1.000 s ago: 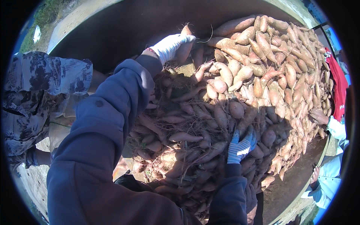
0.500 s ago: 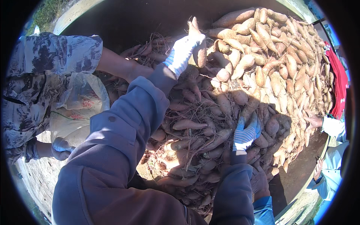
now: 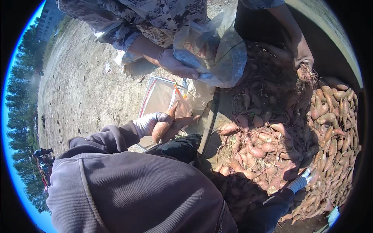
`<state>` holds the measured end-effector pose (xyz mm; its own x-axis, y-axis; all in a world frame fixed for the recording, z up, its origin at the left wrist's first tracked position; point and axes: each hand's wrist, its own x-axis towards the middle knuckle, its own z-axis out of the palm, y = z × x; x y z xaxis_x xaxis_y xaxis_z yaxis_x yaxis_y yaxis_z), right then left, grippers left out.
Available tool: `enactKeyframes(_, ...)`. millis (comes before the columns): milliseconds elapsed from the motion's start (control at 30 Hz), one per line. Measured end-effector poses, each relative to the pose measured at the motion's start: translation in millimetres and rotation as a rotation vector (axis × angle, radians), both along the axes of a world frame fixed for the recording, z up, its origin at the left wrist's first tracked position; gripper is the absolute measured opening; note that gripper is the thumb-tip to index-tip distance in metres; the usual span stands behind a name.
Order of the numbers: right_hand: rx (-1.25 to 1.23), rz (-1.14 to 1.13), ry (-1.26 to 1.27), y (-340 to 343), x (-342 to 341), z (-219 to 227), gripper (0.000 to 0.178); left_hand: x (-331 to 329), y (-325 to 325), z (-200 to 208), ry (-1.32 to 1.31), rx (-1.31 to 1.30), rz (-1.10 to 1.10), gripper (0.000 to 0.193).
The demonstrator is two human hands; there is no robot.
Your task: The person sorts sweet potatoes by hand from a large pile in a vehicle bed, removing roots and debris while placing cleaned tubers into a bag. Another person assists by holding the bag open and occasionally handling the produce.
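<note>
My left hand (image 3: pixel 149 123), in a white striped glove, is closed around reddish sweet potatoes (image 3: pixel 162 129). It is raised away from the heap, beside a clear plastic bag with a red edge (image 3: pixel 158 93). My right hand (image 3: pixel 301 181), in a similar glove, reaches to the heap of sweet potatoes (image 3: pixel 334 143) at the right. Its fingers touch the heap but are too blurred and covered to show their grip. Rooty, darker sweet potatoes (image 3: pixel 256 149) lie between my two arms, partly in shadow.
Across from me, a person in a patterned shirt (image 3: pixel 167 15) holds a translucent plastic bag (image 3: pixel 217 58) in one hand. Their other hand (image 3: pixel 303 52) grips a rooty sweet potato clump. A narrow container edge (image 3: pixel 210 126) separates the heap from bare ground (image 3: pixel 85 97).
My view has swung left. My left hand has moved off the heap with its sweet potatoes, toward the bag outside the edge. My right hand stays at the heap.
</note>
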<state>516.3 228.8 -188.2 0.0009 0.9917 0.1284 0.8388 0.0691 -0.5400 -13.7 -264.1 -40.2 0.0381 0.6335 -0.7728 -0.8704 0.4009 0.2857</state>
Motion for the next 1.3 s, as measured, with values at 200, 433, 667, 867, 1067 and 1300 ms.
enactKeyframes(200, 0.035, -0.113, -0.181, -82.6, -23.9, 22.5, 0.059, -30.6, -113.5, -93.8, 1.081, -0.467, -0.565, 0.06)
enactKeyframes(433, 0.022, -0.281, -0.228, -85.3, -25.8, 14.0, 0.057, 58.1, 180.0, 7.9, 1.478, 0.257, -0.872, 0.032)
enactKeyframes(667, 0.004, -0.301, -0.217, -83.4, -64.4, -5.8, 0.056, 116.5, 462.1, -42.1, 2.049, 0.673, -0.938, 0.062)
enactKeyframes(867, 0.061, -0.327, -0.402, -79.1, -34.7, -2.7, 0.057, 169.0, 654.7, -50.3, 2.217, 0.912, -1.638, 0.09)
enactKeyframes(1067, 0.054, -0.236, -0.614, -79.3, -36.6, 9.5, 0.049, 158.3, 679.2, -80.8, 1.814, 0.905, -1.638, 0.094)
enactKeyframes(1300, -0.027, -0.257, -0.489, -76.3, -32.3, 5.7, 0.051, 161.1, 529.4, -52.9, 1.689, 1.033, -1.573, 0.097)
